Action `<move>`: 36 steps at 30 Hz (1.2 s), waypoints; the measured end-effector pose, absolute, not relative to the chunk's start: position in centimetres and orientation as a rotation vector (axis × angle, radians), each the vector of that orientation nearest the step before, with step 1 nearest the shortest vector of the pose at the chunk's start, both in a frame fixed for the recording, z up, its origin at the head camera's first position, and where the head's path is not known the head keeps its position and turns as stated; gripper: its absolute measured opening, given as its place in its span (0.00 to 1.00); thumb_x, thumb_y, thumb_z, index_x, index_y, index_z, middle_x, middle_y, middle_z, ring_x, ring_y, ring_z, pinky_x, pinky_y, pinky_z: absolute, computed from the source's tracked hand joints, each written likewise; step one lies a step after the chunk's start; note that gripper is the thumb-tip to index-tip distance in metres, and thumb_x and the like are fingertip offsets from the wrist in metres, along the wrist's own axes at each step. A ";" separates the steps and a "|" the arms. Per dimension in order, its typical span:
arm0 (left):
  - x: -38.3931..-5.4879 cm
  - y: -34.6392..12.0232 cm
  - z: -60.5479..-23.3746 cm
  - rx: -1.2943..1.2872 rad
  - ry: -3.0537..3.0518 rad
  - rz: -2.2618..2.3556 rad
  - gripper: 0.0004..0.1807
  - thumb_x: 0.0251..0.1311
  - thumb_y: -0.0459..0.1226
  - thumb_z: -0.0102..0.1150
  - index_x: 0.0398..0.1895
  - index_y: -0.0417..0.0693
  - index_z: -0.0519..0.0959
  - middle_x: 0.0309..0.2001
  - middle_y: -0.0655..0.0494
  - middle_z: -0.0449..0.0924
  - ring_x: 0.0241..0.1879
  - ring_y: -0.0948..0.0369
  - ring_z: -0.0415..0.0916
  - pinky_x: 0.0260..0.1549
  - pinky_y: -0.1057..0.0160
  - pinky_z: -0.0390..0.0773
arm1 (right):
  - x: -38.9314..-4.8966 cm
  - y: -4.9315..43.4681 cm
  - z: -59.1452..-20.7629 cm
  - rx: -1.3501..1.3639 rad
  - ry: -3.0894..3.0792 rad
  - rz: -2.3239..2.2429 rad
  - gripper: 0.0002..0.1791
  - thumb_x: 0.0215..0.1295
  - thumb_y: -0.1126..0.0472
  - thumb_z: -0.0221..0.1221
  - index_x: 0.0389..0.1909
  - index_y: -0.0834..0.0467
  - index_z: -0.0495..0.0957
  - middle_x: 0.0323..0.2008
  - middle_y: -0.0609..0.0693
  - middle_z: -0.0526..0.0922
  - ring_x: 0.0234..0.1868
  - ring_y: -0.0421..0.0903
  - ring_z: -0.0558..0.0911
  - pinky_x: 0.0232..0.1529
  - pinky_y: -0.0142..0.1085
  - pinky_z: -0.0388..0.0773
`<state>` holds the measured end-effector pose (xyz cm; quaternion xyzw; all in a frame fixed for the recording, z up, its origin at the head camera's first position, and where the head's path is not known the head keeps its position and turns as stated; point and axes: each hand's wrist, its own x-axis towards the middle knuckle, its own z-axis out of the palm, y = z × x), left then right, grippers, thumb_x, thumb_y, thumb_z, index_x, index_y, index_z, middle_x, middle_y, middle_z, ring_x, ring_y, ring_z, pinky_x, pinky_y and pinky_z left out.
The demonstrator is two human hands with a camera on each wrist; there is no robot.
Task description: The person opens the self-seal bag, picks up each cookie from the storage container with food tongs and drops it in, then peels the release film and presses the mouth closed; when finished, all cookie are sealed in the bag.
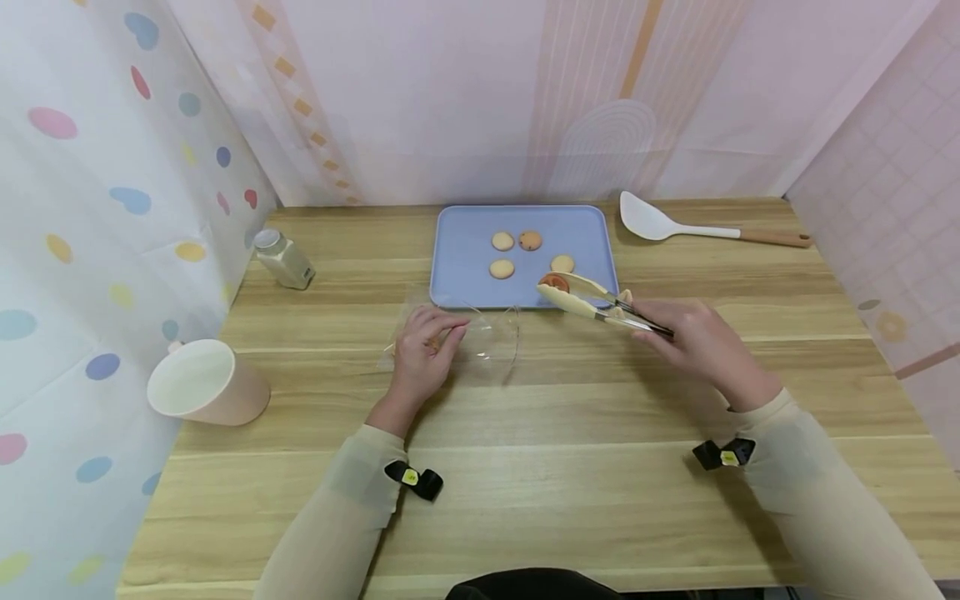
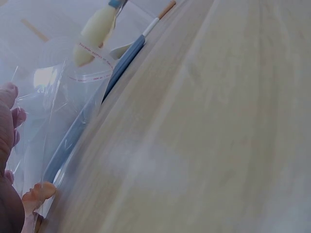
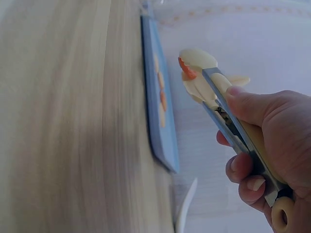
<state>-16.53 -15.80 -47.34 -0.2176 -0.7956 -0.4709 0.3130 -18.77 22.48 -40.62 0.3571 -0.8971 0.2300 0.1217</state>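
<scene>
- The right hand is gripping tongs, which are pinching a reddish-brown round piece above the blue tray.
- The left hand is pinching a clear bag by the tray's near edge.
- Four cookies are lying on the tray.
- A spatula is resting right of the tray; a mug is standing left.

The left hand holds a clear plastic bag at the left, its mouth edged with red print, and a small orange-tan lump sits just beside the fingers. Beyond the bag, on the far side, lie a blue tray, the pale tips of tongs and a white and brown handle; the wooden table fills the right.
</scene>
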 end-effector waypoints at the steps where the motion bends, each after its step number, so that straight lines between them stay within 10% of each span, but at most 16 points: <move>1: -16.6 -15.8 -47.3 -0.575 -2.098 -1.240 0.06 0.56 0.27 0.65 0.36 0.41 0.86 0.35 0.49 0.83 0.40 0.51 0.75 0.42 0.57 0.72 | -18.4 22.5 -40.4 1.052 -2.612 0.683 0.26 0.53 0.64 0.70 0.56 0.63 0.78 0.50 0.58 0.82 0.47 0.54 0.83 0.43 0.49 0.80; 36: -16.6 -16.0 -47.2 -0.628 -2.059 -1.309 0.07 0.56 0.23 0.61 0.35 0.39 0.83 0.34 0.48 0.83 0.41 0.49 0.74 0.44 0.58 0.71 | -16.6 16.5 -41.8 1.290 -2.732 0.904 0.24 0.65 0.54 0.62 0.59 0.58 0.76 0.56 0.53 0.79 0.55 0.46 0.79 0.53 0.43 0.77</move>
